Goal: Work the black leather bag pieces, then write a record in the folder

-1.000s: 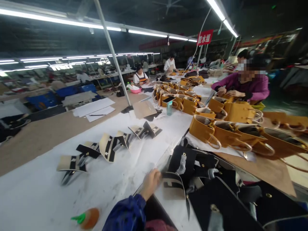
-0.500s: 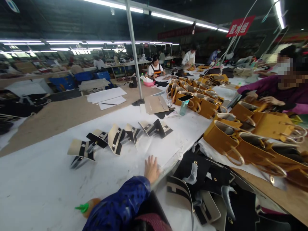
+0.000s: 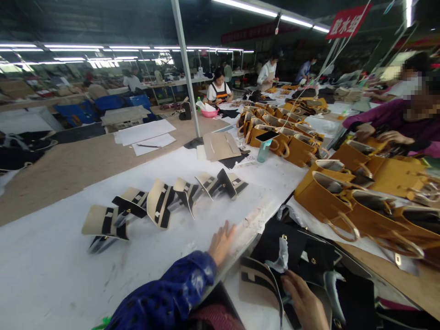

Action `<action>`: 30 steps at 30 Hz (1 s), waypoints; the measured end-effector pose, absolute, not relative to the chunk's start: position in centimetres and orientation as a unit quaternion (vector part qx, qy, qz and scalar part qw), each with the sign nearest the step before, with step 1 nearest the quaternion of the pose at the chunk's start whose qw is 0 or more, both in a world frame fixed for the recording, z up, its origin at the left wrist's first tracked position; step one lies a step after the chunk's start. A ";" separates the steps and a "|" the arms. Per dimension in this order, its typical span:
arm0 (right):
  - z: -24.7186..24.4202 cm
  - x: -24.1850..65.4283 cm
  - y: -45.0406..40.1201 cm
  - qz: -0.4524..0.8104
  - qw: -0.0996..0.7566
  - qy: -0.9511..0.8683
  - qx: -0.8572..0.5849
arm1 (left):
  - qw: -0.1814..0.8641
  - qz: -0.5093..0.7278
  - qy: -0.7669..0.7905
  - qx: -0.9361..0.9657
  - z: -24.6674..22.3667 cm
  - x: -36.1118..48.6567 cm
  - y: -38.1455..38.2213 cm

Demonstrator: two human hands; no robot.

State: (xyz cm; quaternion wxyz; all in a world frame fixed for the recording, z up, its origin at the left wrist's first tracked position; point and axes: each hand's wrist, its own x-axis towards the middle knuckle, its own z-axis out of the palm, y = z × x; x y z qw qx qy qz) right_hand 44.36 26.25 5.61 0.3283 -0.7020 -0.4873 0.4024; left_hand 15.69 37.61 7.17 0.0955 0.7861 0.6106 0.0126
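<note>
My left hand [image 3: 222,240], in a blue dotted sleeve, rests palm down near the edge of the white-covered table [image 3: 137,279], fingers apart and holding nothing. At the lower right, my right hand [image 3: 304,298] reaches over a pile of black and beige pieces [image 3: 352,293] with gold fittings. Its fingertips are by a plastic-wrapped strip [image 3: 282,254]; whether they grip anything cannot be made out. A curved beige piece with black stripes [image 3: 261,282] stands left of this hand. Several folded beige and black pieces [image 3: 160,201] sit in a row beyond my left hand.
Mustard bags [image 3: 323,197] crowd the right side. A bottle [image 3: 264,151] with a phone on top stands near a brown board [image 3: 220,145] and a metal post [image 3: 187,68]. A person in purple sleeves [image 3: 364,114] works at the right; others sit and stand farther back.
My right hand has come into view over the black and beige pile. My left hand has shifted slightly right along the table edge. The view has moved a little.
</note>
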 end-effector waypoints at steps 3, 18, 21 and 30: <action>4.3 38.9 31.5 0.417 0.361 -0.549 -0.628 | 0.130 0.043 0.611 0.780 8.6 13.0 39.0; 2.2 29.1 46.7 0.191 0.190 -0.675 -0.687 | 0.206 0.095 0.622 0.750 9.8 8.6 41.7; 1.8 29.6 48.6 0.201 0.160 -0.680 -0.687 | 0.200 0.096 0.627 0.747 9.8 8.3 41.8; 1.2 29.7 49.8 0.263 0.205 -0.631 -0.700 | 0.186 0.094 0.633 0.745 9.3 8.0 41.7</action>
